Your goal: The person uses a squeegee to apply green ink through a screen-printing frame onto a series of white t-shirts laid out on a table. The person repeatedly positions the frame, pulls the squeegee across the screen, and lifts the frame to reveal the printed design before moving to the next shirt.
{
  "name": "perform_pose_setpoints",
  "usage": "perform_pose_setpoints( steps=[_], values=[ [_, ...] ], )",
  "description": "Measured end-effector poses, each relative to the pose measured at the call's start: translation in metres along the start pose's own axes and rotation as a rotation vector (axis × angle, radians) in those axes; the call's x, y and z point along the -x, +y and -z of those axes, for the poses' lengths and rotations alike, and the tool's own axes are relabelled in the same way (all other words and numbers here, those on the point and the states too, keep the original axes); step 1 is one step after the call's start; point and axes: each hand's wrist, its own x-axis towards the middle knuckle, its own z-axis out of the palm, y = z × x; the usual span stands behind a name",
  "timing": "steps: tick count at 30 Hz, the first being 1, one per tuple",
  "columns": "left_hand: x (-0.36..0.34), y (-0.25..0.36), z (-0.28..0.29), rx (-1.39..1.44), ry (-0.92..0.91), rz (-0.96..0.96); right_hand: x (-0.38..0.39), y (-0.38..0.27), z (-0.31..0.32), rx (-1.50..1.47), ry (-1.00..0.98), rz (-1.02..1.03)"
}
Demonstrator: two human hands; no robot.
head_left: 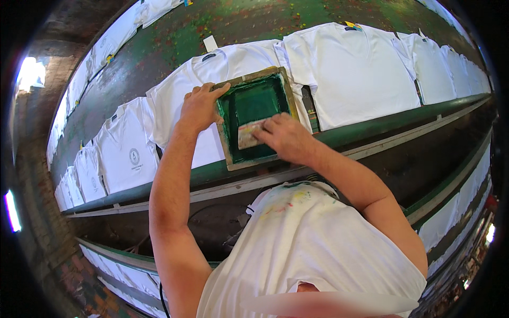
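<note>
White shirts, left: a printed shirt (127, 151) with a small round emblem lies flat on the long green table (175, 37), one of a row laid edge to edge, likely so each takes the same print in turn.
Left hand (200, 107): flat on the top left corner of the frame (254, 117), fingers together and curled over its edge, thumb along the side; it seems to pin the frame so it cannot slide.
Frame: wooden, green-stained mesh, lying on the chest of a shirt (212, 79) at the table's near edge.
Right hand (283, 137): inside the frame at its lower right, fingers closed down on a pale squeegee (248, 133) held low against the mesh.
Right shirts: a blank shirt (360, 74) beside the frame, more beyond.
Hidden: the fabric under the mesh, most of the squeegee under the fingers, and the emblem's detail; far shirts bend away into the dark rim.
</note>
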Motion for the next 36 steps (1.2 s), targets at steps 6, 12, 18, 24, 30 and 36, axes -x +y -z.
perform_pose_setpoints(
  steps=[6,12,18,24,30,36],
  values=[
    [0.0,0.003,-0.001,0.023,0.0,0.022,0.023,-0.007,0.011,-0.015,-0.047,0.117],
    [0.001,0.005,-0.004,0.026,0.02,0.041,-0.026,0.061,0.02,-0.252,-0.222,0.04],
    [-0.001,0.006,-0.005,-0.009,0.012,0.046,-0.071,0.091,0.006,-0.128,0.037,-0.019],
    [-0.001,-0.001,-0.01,0.006,0.039,0.029,-0.05,0.066,0.003,-0.038,-0.097,-0.014],
    [-0.002,-0.007,-0.006,0.069,0.034,-0.009,-0.012,0.014,0.01,-0.063,-0.152,-0.005],
    [0.008,-0.01,-0.017,0.109,0.09,0.036,0.024,-0.028,0.006,-0.068,-0.058,-0.006]
  ],
)
